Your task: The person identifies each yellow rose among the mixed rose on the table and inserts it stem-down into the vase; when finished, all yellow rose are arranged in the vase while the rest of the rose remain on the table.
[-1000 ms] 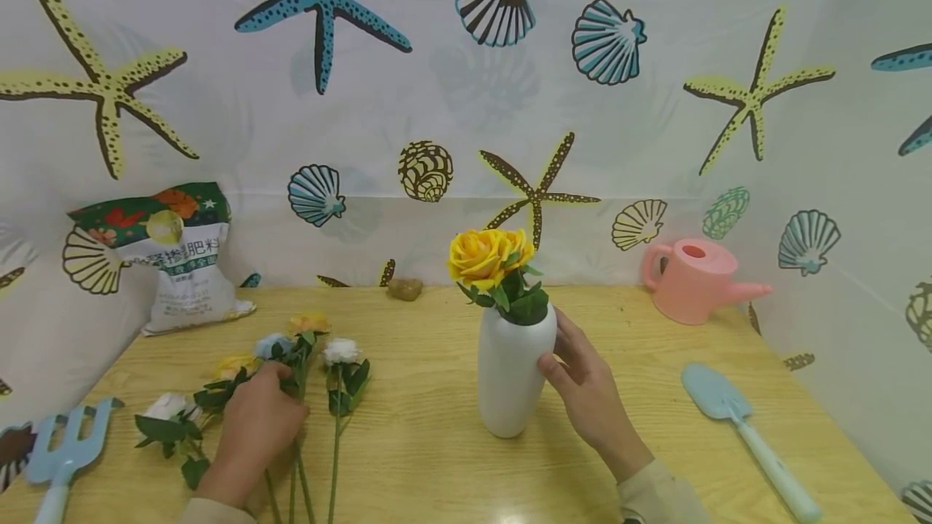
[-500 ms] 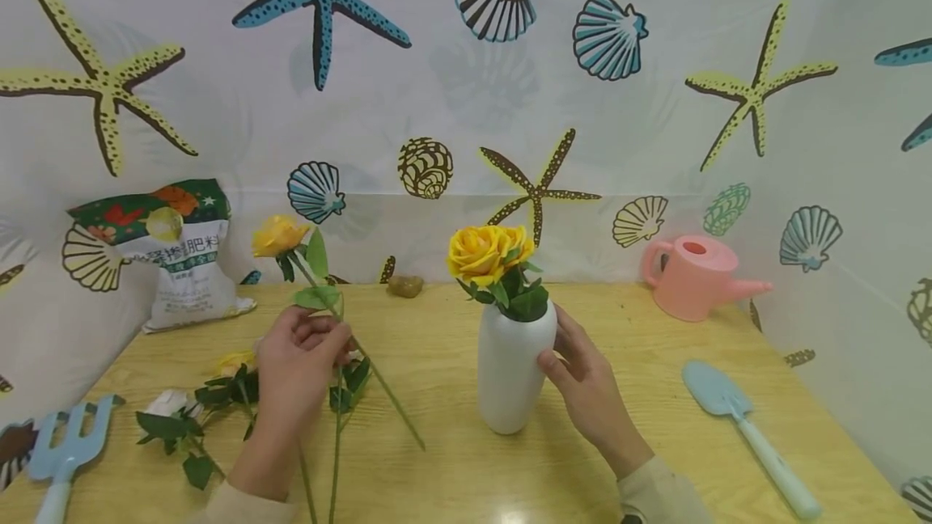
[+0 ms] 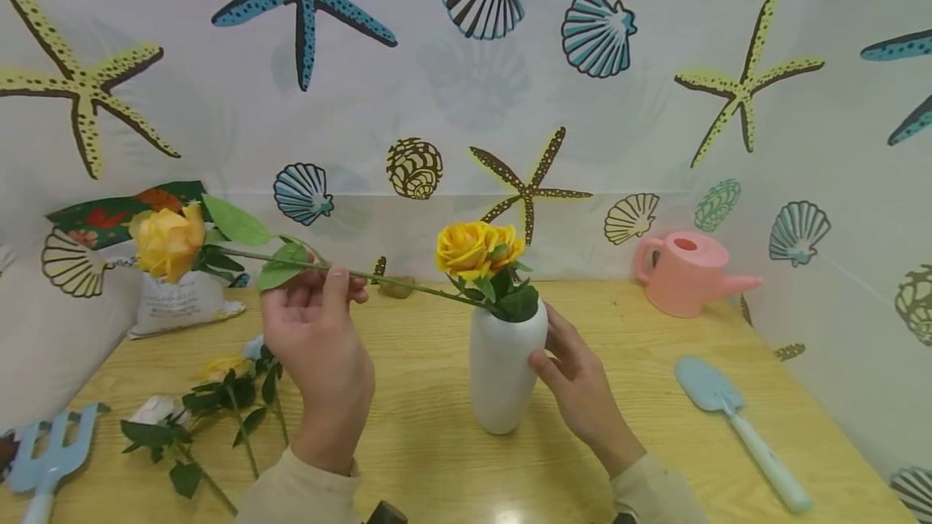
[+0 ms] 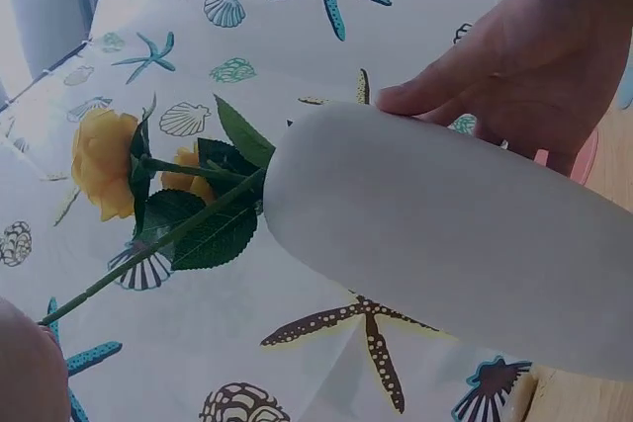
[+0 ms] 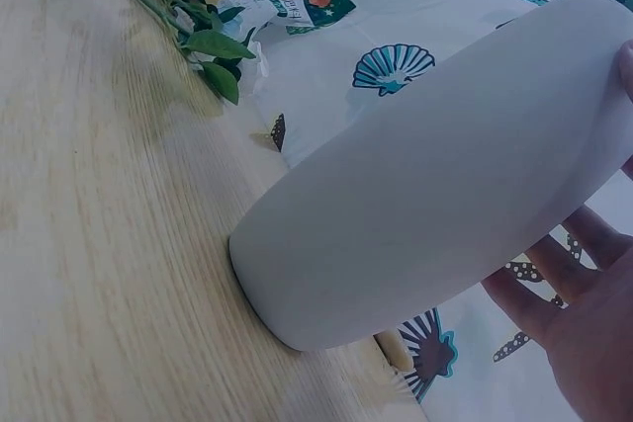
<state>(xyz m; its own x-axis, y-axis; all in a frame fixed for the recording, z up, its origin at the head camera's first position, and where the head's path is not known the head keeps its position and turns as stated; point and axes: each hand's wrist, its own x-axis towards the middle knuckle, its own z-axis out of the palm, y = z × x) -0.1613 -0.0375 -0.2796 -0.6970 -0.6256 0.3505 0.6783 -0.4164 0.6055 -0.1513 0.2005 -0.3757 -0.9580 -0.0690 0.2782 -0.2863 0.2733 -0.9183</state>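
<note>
My left hand (image 3: 320, 330) pinches the green stem of a pale orange-yellow rose (image 3: 169, 242). The bloom points left, and the stem's cut end lies at the mouth of a white vase (image 3: 505, 370). Two deeper yellow roses (image 3: 476, 251) with dark leaves stand in that vase. My right hand (image 3: 582, 382) grips the vase on its right side, thumb in front and fingers behind. In the left wrist view the stem (image 4: 148, 254) slants to the vase rim, beside the leaves. The right wrist view shows the vase base (image 5: 267, 294) upright on the table.
More cut flowers lie at left: a white rose (image 3: 156, 411), a yellow rose (image 3: 226, 366) and a blue bloom (image 3: 253, 346). A blue hand fork (image 3: 54, 455), fertilizer bag (image 3: 175, 306), stone (image 3: 396, 289), pink watering can (image 3: 686, 273) and blue trowel (image 3: 735, 419) surround the work.
My left hand has picked the orange-yellow rose off the pile, raised it and turned its stem end rightward to the vase mouth. The right hand keeps its hold on the vase.
</note>
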